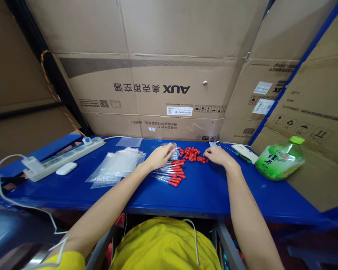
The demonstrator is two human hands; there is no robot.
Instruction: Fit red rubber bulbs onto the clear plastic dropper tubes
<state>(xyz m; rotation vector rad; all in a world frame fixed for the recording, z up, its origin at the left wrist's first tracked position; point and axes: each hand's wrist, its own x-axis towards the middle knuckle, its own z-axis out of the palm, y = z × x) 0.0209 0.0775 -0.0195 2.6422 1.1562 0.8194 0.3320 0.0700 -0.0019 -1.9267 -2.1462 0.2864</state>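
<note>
My left hand (161, 155) is closed in a pinch on a thin clear tube that sticks out toward the right, just above a row of several clear tubes with red caps (171, 173) lying on the blue table (208, 191). My right hand (216, 155) rests at the right edge of a loose pile of small red caps (192, 153), fingers curled and pinching at one of them; whether a cap is between the fingertips I cannot make out.
A stack of clear plastic bags (115, 167) lies left of the tubes. Further left are a white power strip (64, 157), a charger and a small white case (66, 168). A green bottle (280, 159) lies on its side at right, beside a white device (244, 152). Cardboard boxes wall the back.
</note>
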